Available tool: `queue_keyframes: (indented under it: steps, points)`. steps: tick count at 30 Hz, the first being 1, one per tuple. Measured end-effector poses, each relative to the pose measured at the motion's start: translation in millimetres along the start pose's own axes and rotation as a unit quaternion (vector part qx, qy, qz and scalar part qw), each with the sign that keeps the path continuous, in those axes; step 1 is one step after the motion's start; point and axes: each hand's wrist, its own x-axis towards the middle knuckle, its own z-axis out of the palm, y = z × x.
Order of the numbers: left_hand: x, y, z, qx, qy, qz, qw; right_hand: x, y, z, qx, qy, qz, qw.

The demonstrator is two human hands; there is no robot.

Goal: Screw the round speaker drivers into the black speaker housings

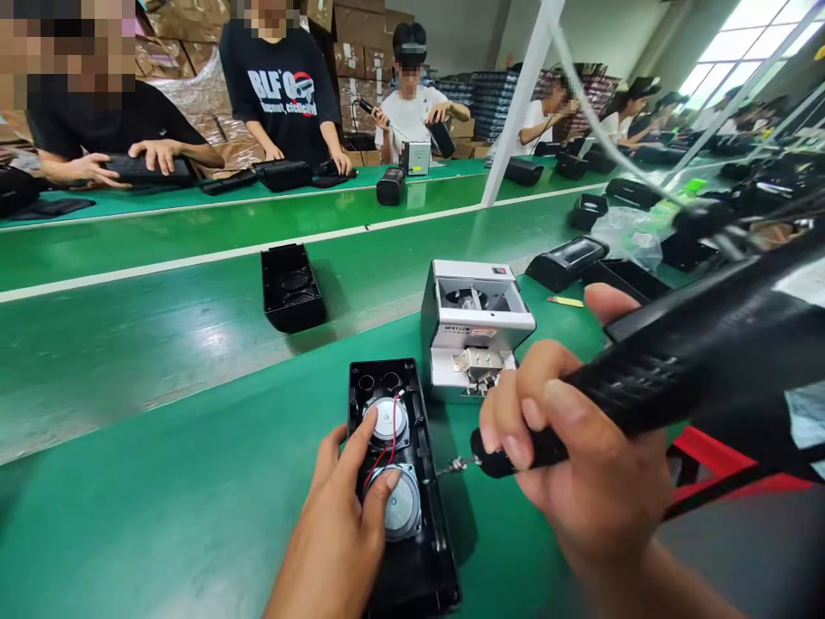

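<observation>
A black speaker housing (418, 550) lies open on the green work surface, with two round silver speaker drivers (390, 419) inside. Red and black wires cross the drivers. My left hand (345, 507) holds the housing at its left side, its index fingertip on the upper driver and its thumb on the lower one. The other fingers are mostly hidden behind the edge. My right hand (580, 447) is closed around a black electric screwdriver (644, 361). The screwdriver's bit points left at the housing's right wall; whether the tip touches is unclear.
A white and black screw feeder (477, 331) stands just beyond the housing. Another open black housing (293, 288) sits on the green conveyor belt (161, 335). A yellow-handled tool (565, 301) and more black housings (567, 262) lie at right. Several people work across the belt.
</observation>
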Motion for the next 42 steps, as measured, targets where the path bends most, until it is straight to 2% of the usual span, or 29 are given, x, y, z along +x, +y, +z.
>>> queue_keyframes:
  steps: [4, 10, 22, 25, 30, 36, 42]
  points:
    - [-0.6, -3.2, -6.5, -0.003, -0.04, 0.001, 0.999, -2.3, 23.0, 12.5, 0.028, -0.021, -0.021, 0.999]
    - [-0.3, -3.2, -11.6, 0.004, -0.048, -0.006, 0.999, -7.4, 48.6, 3.8, -0.021, -0.043, 0.011, 0.999]
    - [-1.7, 1.8, -12.2, -0.005, -0.042, 0.005, 0.999, -12.5, 65.3, 0.2, -0.024, -0.073, 0.014, 0.997]
    - [-2.3, 2.9, -12.9, -0.002, -0.044, 0.006, 0.999, -15.3, 65.2, -0.2, -0.029, -0.071, 0.023, 0.997]
    - [-2.7, 7.2, -13.7, 0.019, -0.046, 0.015, 0.999, -19.5, 62.5, 0.5, -0.047, -0.109, 0.045, 0.992]
    - [1.1, 6.4, -13.3, 0.015, -0.046, 0.016, 0.999, -19.3, 65.3, 1.5, -0.071, -0.101, 0.062, 0.99]
    - [1.1, 4.6, -13.3, 0.017, -0.047, 0.024, 0.998, -19.5, 62.8, 4.3, -0.025, -0.118, 0.073, 0.99]
